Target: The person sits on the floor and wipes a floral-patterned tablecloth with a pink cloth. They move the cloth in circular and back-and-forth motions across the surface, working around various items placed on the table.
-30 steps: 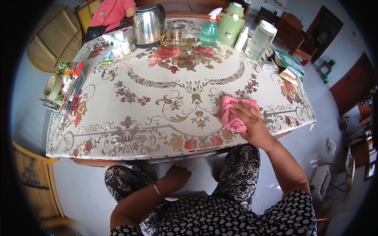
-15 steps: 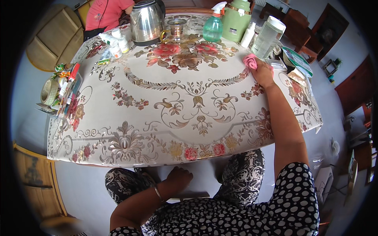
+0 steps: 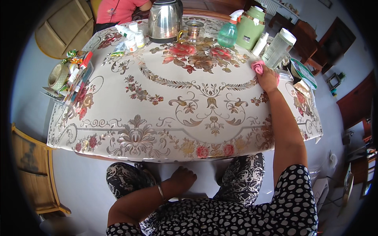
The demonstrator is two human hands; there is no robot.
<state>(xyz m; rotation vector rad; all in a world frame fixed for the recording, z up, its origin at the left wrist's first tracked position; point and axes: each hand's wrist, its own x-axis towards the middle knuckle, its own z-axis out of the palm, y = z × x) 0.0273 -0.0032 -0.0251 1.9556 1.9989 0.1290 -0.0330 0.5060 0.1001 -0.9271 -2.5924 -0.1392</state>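
Note:
My right hand (image 3: 268, 80) is stretched out to the far right of the table, its fingers closed on a pink cloth (image 3: 258, 67). The cloth is bunched and lies against the flowered tablecloth (image 3: 185, 86), just in front of a clear ribbed jar with a white lid (image 3: 278, 49). Over my lap, below the table's front edge, my left hand (image 3: 182, 181) is curled into a loose fist with nothing showing in it. A bangle circles the left wrist.
Along the back stand a metal kettle (image 3: 163, 21), a glass teapot (image 3: 193, 31), a green spray bottle (image 3: 227, 34), a green flask (image 3: 250, 28) and a white bottle (image 3: 260, 45). Small white bottles (image 3: 133, 37) and a filled tray (image 3: 71, 80) occupy the left. Behind sits a person in pink (image 3: 118, 11).
The view has shifted, so the table items appear farther right. My right hand still grips the cloth close to the jar; the left hand stays curled over my lap.

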